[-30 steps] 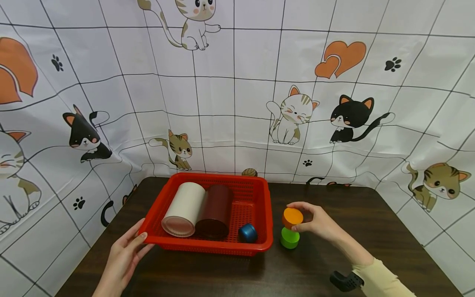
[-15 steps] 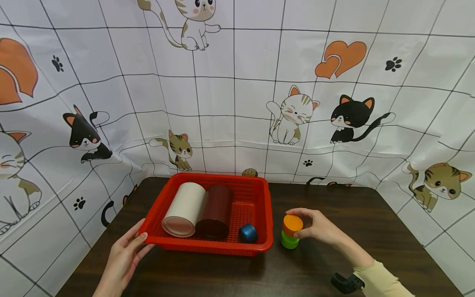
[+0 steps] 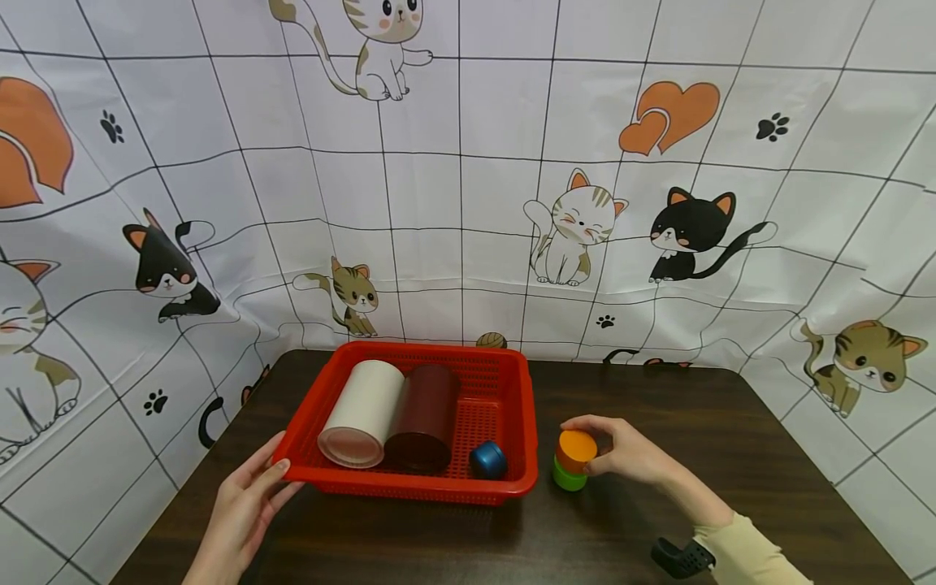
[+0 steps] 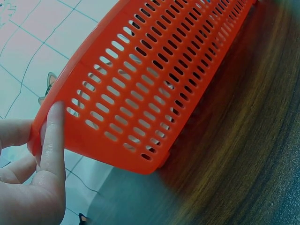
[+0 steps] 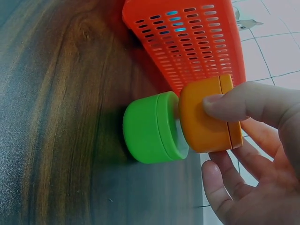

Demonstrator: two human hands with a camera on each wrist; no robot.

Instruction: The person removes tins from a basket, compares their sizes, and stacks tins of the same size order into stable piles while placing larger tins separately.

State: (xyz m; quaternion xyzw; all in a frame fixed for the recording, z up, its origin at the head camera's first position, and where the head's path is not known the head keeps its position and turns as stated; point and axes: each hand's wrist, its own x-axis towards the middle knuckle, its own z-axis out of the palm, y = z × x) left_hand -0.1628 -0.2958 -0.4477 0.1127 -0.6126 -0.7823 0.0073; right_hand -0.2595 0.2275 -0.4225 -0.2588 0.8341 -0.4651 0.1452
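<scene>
My left hand grips the front left corner of a red plastic basket, thumb on the rim. The left wrist view shows fingers on the rim of the slotted basket wall. With thumb and fingers, my right hand pinches a small round orange container with a lid seam. It sits right over the top of a similar green container on the table. In the right wrist view the orange container is close against the top rim of the green one.
Inside the basket lie a white cylinder, a dark brown cylinder and a small blue round container. The dark wooden table ends at a white cat-print sheet behind it.
My right hand has lowered the orange container down onto the green one. The left hand and the basket have stayed in place.
</scene>
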